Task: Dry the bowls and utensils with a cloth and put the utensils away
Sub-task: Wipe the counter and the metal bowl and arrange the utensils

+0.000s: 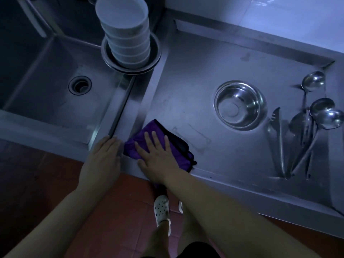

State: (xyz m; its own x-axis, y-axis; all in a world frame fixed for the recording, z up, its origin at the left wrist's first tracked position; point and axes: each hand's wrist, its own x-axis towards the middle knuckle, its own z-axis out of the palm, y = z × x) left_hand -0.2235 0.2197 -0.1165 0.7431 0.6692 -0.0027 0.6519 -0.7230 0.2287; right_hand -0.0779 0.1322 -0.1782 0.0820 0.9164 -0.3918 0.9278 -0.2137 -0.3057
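A folded purple cloth [147,131] lies on the steel counter near its front edge. My right hand [157,155] lies flat on it with straight fingers. My left hand [103,159] rests flat on the counter edge just left of the cloth, holding nothing. A tall stack of white bowls [124,28] stands in a steel dish [155,58] at the back, beside the sink. One steel bowl [240,105] sits alone on the counter to the right. Further right lie several steel ladles [329,118] and tongs [277,138].
A deep steel sink [46,86] with a round drain [80,86] takes up the left side. The counter [214,71] has a raised rim at the back against a pale wall. Below the front edge is a reddish tiled floor [111,211] with my feet in white clogs.
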